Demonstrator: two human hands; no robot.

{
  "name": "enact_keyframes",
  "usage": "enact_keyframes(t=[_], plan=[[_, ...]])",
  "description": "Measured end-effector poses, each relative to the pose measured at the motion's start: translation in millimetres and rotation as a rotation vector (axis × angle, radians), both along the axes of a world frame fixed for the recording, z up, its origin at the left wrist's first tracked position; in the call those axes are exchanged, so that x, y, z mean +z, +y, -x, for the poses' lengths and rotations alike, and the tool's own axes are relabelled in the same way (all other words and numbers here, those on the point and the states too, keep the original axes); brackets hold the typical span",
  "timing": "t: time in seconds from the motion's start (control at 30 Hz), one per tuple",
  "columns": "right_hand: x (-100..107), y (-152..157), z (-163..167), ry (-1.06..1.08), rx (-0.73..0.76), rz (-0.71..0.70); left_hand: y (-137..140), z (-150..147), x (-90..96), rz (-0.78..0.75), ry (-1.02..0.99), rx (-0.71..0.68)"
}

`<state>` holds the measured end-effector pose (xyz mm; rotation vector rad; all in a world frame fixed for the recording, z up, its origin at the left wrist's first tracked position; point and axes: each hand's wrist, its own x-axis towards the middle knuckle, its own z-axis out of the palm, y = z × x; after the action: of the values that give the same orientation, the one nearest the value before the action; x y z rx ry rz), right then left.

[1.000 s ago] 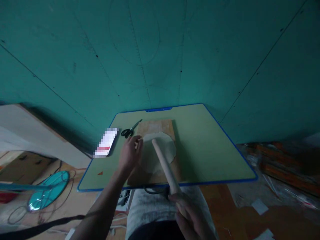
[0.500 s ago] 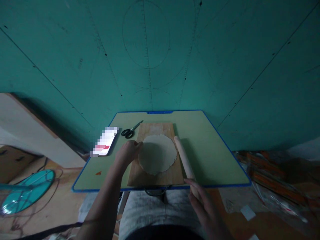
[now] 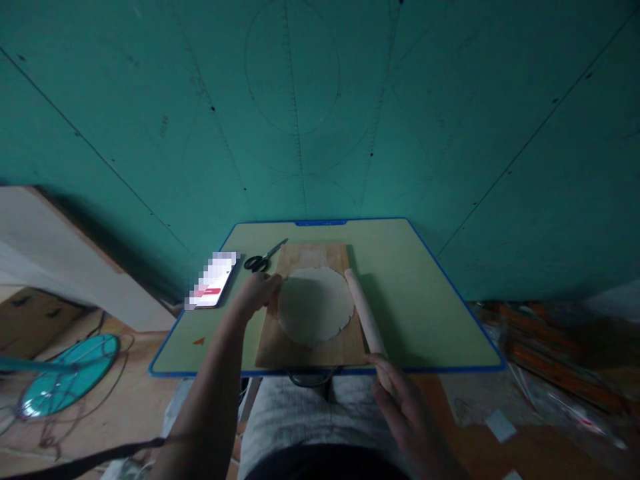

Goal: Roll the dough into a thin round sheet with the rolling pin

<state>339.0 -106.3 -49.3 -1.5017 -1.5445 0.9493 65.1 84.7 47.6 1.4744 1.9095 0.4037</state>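
Note:
A flat, roughly round sheet of dough [image 3: 316,308] with a ragged edge lies on a wooden board [image 3: 310,357]. My left hand [image 3: 263,291] is at the dough's upper left edge, its thumb and finger pinched together on the rim. Along the board's right side slants a pale wooden rolling pin [image 3: 365,313]. Its near end is in my right hand [image 3: 397,393], the fingers wrapped round it at the table's front edge. The far end of the pin rests by the dough's right rim.
Black-handled scissors [image 3: 257,263] and a lit phone [image 3: 215,280] lie on the left of the blue-edged folding table [image 3: 425,300]. A small orange scrap [image 3: 199,341] is near the front left. Behind stands a green wall [image 3: 320,153]; a turquoise round base [image 3: 70,377] is on the floor.
My left hand has shifted slightly up along the dough's left rim. The rolling pin and my right hand have hardly moved; the view has turned a little.

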Motion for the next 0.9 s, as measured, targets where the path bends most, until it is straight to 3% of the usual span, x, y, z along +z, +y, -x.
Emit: enact_keyframes(t=[0.53, 0.77, 0.9], plan=[[12, -2, 6, 0.002, 0.039, -0.025, -1, 9, -6.2, -0.102, -0.049, -0.173], [14, -10, 12, 0.127, 0.053, 0.027, 5, 19, -7.6, -0.18, 0.127, -0.162], [12, -12, 9, 0.162, 0.012, 0.055, -2, 19, -20.4, -0.393, 0.289, -0.159]])
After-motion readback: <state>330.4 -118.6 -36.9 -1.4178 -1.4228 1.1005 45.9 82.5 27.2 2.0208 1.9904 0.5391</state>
